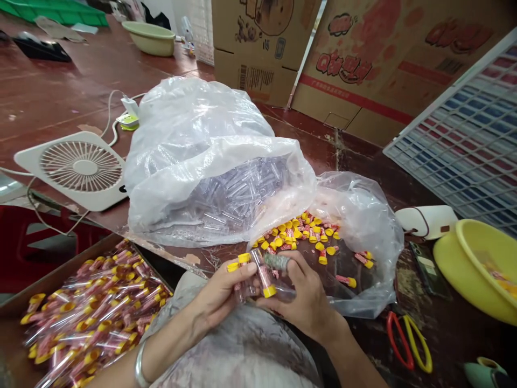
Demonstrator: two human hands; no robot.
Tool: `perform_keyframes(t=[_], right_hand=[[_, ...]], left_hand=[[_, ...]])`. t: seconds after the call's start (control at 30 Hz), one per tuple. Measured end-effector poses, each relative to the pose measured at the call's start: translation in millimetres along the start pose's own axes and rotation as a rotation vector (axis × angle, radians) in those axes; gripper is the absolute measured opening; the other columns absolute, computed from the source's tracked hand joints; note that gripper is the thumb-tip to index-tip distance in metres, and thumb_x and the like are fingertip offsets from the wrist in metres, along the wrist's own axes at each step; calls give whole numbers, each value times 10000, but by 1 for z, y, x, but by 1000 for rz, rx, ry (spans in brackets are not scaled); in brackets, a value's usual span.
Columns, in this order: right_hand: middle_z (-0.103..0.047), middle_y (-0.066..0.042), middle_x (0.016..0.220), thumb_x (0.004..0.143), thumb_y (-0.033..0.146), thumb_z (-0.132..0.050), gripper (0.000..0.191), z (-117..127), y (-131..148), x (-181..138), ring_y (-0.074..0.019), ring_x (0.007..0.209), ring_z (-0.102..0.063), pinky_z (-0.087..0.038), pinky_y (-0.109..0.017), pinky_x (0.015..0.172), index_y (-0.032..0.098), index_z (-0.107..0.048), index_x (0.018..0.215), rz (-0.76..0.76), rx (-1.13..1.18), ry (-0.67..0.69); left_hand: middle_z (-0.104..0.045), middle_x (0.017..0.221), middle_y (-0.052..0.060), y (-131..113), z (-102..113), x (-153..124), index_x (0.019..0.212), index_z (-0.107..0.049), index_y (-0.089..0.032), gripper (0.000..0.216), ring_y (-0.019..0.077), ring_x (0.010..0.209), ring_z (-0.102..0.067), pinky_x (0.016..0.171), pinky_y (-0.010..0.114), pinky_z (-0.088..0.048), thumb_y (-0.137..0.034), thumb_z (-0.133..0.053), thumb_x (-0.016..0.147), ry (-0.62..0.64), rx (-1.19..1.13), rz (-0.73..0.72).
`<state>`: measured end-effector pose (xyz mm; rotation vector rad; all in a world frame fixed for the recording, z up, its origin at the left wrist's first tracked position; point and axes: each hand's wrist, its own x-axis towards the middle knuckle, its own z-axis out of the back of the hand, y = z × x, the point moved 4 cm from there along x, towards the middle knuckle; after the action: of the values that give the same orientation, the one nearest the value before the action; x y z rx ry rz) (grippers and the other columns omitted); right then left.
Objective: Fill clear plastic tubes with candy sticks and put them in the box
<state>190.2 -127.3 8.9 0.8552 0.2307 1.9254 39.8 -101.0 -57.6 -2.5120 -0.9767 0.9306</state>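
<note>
Tabletop (60, 91): tube (263, 276) (capped) touching right grip (309, 302).

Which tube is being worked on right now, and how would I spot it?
Find the big clear bag of empty tubes mid-table; the person's left hand and right hand meet just below it. Between them slants one clear tube with pink filling. Unlike the other tubes in the left hand, capped at the top, its yellow cap points down toward the person.

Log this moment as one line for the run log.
left hand: grips capped tubes | right hand: holds clear tube | ahead: bag of yellow caps, bag of empty tubes | left: box of filled tubes
</note>
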Motion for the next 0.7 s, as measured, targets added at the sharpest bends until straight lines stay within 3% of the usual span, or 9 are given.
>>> perform_keyframes(t=[0.1,0.2,0.37,0.43,0.5,0.57,0.6,0.63,0.7], right_hand=[[-610,-161,1267,644,646,-824,865,-8,-5,8,-326,1241,-568,-510,-483,1038,171,-517,1298,-4,92,182],[-653,-113,1169,635,641,-831,771,-12,-6,13,-291,1176,-595,-509,-449,1028,189,-573,1204,-2,224,265],[-659,-93,1026,722,601,-800,576,-23,-3,12,-285,1054,-619,-536,-453,935,184,-595,1062,-16,187,181],[-660,-103,1068,741,592,-789,601,-27,1,11,-296,1122,-605,-517,-472,982,186,-580,1132,-40,166,176],[-632,-135,1208,698,622,-805,777,-29,5,10,-319,1261,-536,-478,-489,1053,178,-522,1270,-31,139,225],[-518,-176,1411,640,659,-821,968,-26,3,8,-340,1391,-416,-425,-496,1117,165,-440,1380,5,85,290],[-473,-181,1463,657,649,-817,964,-22,-3,6,-338,1410,-394,-415,-490,1127,164,-428,1394,4,38,296],[-491,-177,1448,713,611,-798,859,-17,-12,5,-329,1382,-433,-433,-475,1106,167,-456,1365,-22,-28,268],[-640,-132,1225,870,460,-712,444,-5,-38,-1,-285,1171,-607,-512,-420,968,183,-567,1185,-133,-204,167]], left_hand=[[-723,792,71,4,-2,-3,927,-761,-106,314,138,695,-637,712,252,-543,-286,-870,694,67,47,26],[-711,774,62,6,0,-6,903,-770,-108,310,137,707,-625,724,250,-531,-294,-878,680,66,65,58],[-674,733,36,7,0,-6,780,-755,-104,295,108,675,-566,661,195,-472,-312,-902,632,38,100,31],[-673,749,38,6,0,-7,806,-753,-110,309,114,691,-564,674,198,-466,-332,-891,641,40,130,11],[-667,759,37,0,7,-13,824,-742,-125,317,128,707,-568,690,211,-466,-362,-871,657,41,193,-24],[-652,741,27,-17,26,-28,808,-718,-146,325,140,701,-564,676,219,-460,-405,-851,662,15,353,-85],[-646,732,22,-29,41,-39,795,-706,-157,328,148,698,-565,664,221,-457,-426,-841,664,-20,485,-118],[-653,735,24,-44,60,-52,789,-701,-167,339,160,698,-573,649,226,-458,-454,-831,663,-72,651,-144],[-715,847,41,-77,110,-82,890,-735,-206,342,207,784,-629,692,253,-487,-478,-798,693,-298,1041,-153]])
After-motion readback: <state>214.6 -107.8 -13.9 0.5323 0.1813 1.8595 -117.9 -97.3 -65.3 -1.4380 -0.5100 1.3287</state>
